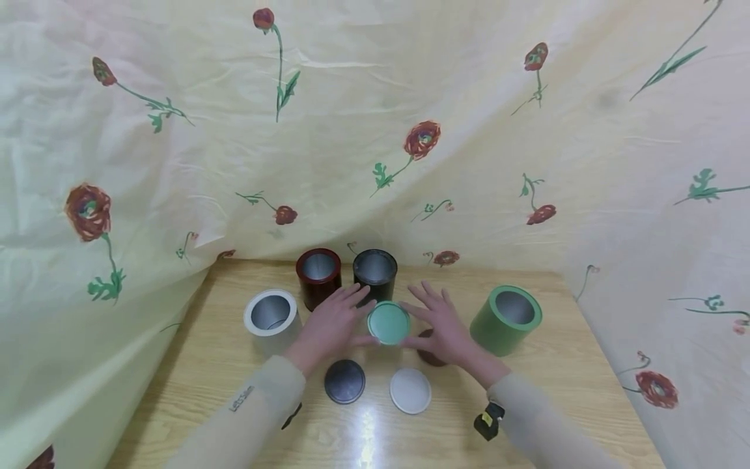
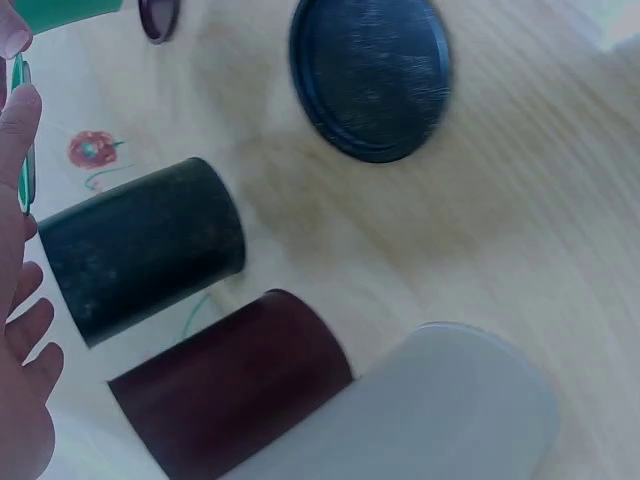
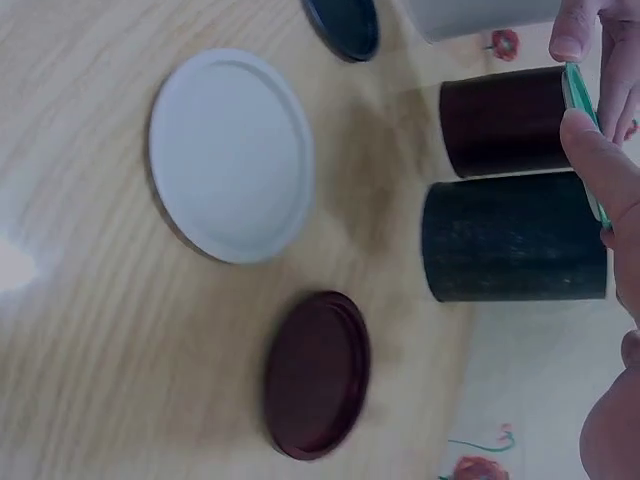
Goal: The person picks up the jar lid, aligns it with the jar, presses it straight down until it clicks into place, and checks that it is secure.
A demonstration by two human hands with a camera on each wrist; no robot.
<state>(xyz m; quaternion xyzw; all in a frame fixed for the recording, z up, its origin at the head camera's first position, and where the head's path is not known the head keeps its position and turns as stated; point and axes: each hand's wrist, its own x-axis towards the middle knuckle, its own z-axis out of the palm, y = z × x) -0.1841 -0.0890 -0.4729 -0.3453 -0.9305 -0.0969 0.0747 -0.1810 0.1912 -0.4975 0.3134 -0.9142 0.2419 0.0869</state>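
In the head view, a green lid point(image 1: 388, 323) sits between the left hand point(image 1: 335, 322) and the right hand point(image 1: 443, 331), its face toward the camera. Each hand pinches its own side of the rim between thumb and forefinger, remaining fingers spread. A black lid point(image 1: 344, 382) and white lid point(image 1: 410, 391) lie nearer on the table point(image 1: 234, 417); a dark red lid point(image 1: 432, 358) shows partly beneath the right hand. The green can point(image 1: 505, 320) stands to the right.

In the left wrist view, the green lid appears edge-on at the left hand's fingertips, near the black can point(image 2: 150, 245).

In the right wrist view, the right thumb presses the green lid's rim; the left thumb touches its opposite end.
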